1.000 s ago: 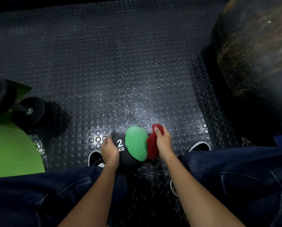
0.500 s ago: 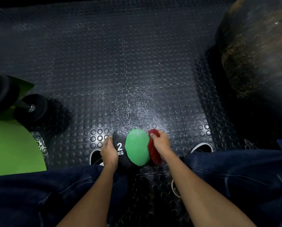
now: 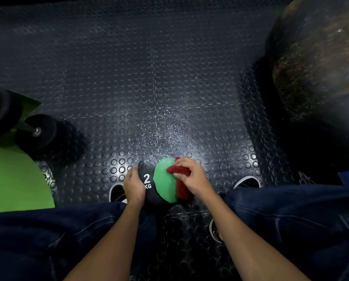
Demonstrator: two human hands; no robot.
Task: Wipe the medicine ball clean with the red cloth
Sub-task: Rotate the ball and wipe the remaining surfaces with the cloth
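Red cloth (image 3: 179, 179) pressed on the medicine ball (image 3: 165, 180).
Right hand (image 3: 192, 177) grips the bunched cloth against the ball's green panel; left hand (image 3: 133, 186) cups its black side, steadying it on the studded rubber floor (image 3: 129, 88) between the knees.

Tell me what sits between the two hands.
In the head view, the medicine ball sits between them. The left hand steadies its black side, and the right hand presses the red cloth against its green panel.
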